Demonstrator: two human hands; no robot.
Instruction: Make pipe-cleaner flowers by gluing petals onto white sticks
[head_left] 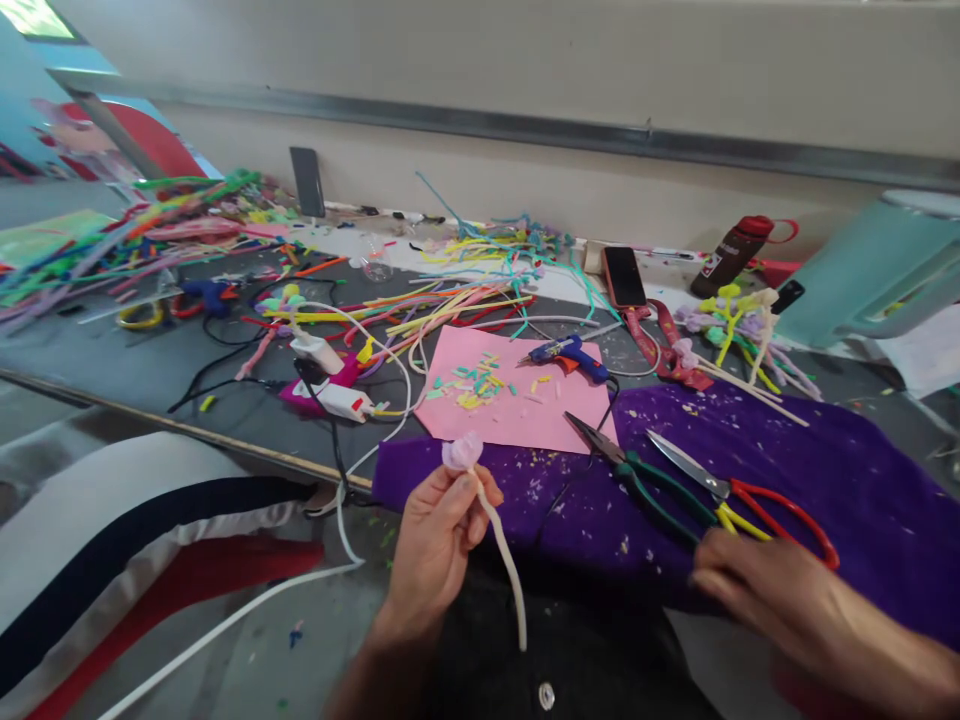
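In my left hand (pixel 442 530), thumb and fingers pinch a small flower with a pale lilac head (pixel 463 452) and a cream pipe-cleaner stem (pixel 508 565) that hangs down. My right hand (pixel 772 590) is low on the right, blurred, with its fingers curled near the handle ends of the green-handled long-nose pliers (pixel 637 480). Whether it grips them is unclear. Beside the pliers lie scissors (pixel 697 470) with red and yellow handles. Both tools rest over a purple cloth (pixel 847 480), the pliers' tips reaching onto a pink sheet (pixel 525 430).
Small cut pipe-cleaner pieces (pixel 480 385) and a blue glue gun (pixel 570 355) lie on the sheet. A power strip (pixel 322 395) with cords is to the left. Pipe-cleaner bundles (pixel 180 235), a phone (pixel 624 277), a bottle (pixel 731 257) and a teal container (pixel 870 265) stand farther back.
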